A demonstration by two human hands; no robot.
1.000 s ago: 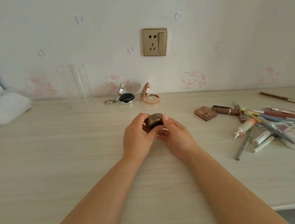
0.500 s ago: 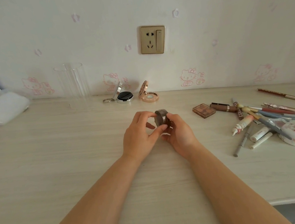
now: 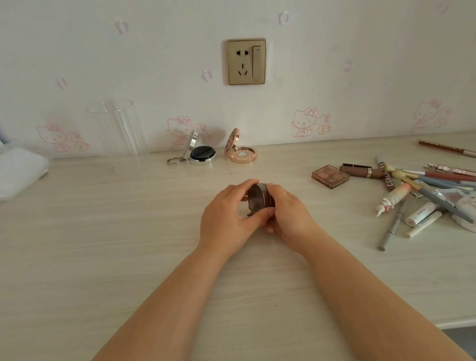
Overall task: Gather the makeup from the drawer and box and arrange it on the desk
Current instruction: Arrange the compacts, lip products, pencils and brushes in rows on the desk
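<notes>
Pale wood-grain counter [image 3: 93, 250]; behind it, white wallpaper [image 3: 335, 56] with pink cat prints and a gold socket [image 3: 247, 61]. Below the socket: a black-and-silver compact [image 3: 202, 155] and a rose-gold compact [image 3: 241, 153].

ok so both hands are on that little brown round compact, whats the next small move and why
Probably finish prying the lid up. The left hand and right hand both grip the brown compact, tipped on edge above the desk, and it looks not yet open. The silver compact and rose gold compact by the wall already stand open, so likely this one gets opened and set beside them.
</notes>
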